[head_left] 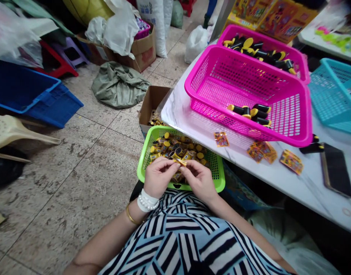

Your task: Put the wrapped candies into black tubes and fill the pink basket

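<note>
Over the near rim of a green basket [141, 173], my left hand [159, 173] and my right hand [200, 177] meet, fingers pinched. Between their fingertips is a small orange-yellow printed label [181, 162], partly covered by the thumbs. Inside the basket lie several small black-and-yellow cylinders [189, 154], many with printed wraps. On the table to the right are loose printed labels: a single one [221, 139], a small pile [261, 151] and a stack [291, 162].
A pink basket [247, 72] on the white table [189, 118] holds several unwrapped black-and-yellow cylinders [251, 112]; another pink basket [303, 63] stands behind. A phone [337, 170] lies right. A cardboard box [145, 110] sits beyond the green basket, a blue crate [49, 103] at left.
</note>
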Demonstrator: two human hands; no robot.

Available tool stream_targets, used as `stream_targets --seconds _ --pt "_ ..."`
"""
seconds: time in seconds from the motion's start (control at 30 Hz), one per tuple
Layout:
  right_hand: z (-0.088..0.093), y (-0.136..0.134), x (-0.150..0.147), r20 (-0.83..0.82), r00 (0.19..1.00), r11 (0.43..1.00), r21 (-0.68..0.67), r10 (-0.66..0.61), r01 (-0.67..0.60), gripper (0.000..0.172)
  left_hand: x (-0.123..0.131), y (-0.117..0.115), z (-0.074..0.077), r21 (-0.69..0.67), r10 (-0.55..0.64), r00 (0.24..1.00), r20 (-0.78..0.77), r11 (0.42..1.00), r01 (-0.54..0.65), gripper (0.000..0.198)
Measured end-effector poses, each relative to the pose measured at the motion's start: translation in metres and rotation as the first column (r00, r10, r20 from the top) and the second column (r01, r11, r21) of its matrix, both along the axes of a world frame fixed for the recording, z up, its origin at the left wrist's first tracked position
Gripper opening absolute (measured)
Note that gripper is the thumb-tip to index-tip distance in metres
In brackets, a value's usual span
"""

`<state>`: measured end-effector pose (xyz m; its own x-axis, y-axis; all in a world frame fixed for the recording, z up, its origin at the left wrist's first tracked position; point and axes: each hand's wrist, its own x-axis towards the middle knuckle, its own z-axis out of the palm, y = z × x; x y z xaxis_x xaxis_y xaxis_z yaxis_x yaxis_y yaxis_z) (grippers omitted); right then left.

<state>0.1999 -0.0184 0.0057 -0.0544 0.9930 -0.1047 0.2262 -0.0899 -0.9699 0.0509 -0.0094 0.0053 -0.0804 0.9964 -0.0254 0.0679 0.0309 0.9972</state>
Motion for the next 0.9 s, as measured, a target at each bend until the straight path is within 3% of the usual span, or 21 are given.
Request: stream_targets --seconds 0.1,0.27,0.33,0.4,0.47,0.53,0.67,0.8,0.9 --pt "0.001 0.002 0.001 -0.045 0.993 0.991 -0.081 -0.109 0.106 0.027 0.0 0.001 -0.003 0.034 0.03 0.999 -0.023 0.999 -0.029 0.007" --pt "-0.002 0.008 0.001 -0.141 0.98 0.968 -0.227 -0.144 0.109 0.033 0.001 0.002 -0.004 0.008 0.041 0.998 -0.048 0.999 -0.041 0.006" --pt "-0.004 0.008 0.0 -0.071 0.992 0.989 -0.111 -0.105 0.097 0.028 0.0 0.004 -0.003 -0.019 -0.009 0.999 -0.052 1.0 0.008 0.008" --pt "-0.004 0.007 0.0 0.068 0.995 0.992 0.11 -0.074 0.066 0.02 -0.003 0.006 -0.003 -0.049 -0.057 0.997 -0.053 0.997 0.054 0.012" --pt "-0.003 0.007 -0.001 0.202 0.976 0.949 0.316 -0.076 0.009 0.014 -0.006 0.009 -0.003 -0.054 -0.049 0.996 -0.073 0.998 0.045 0.014" --pt "-0.003 0.008 -0.001 0.277 0.958 0.901 0.43 -0.079 -0.05 0.013 -0.009 0.013 -0.002 -0.029 0.003 0.995 -0.098 1.0 -0.006 0.013" --pt "-0.008 0.013 -0.004 0.335 0.937 0.861 0.5 -0.095 -0.092 0.012 -0.013 0.016 0.001 -0.054 0.011 0.998 -0.059 0.998 -0.014 0.017" --pt "-0.011 0.013 -0.006 0.363 0.928 0.882 0.461 -0.088 -0.097 0.014 -0.013 0.015 0.004 -0.234 -0.014 0.999 0.03 0.972 0.021 0.032" --pt "0.014 0.015 0.005 0.414 0.91 0.903 0.388 0.009 -0.186 0.014 -0.011 0.014 0.002 -0.365 -0.052 0.993 0.107 0.927 0.087 0.045"
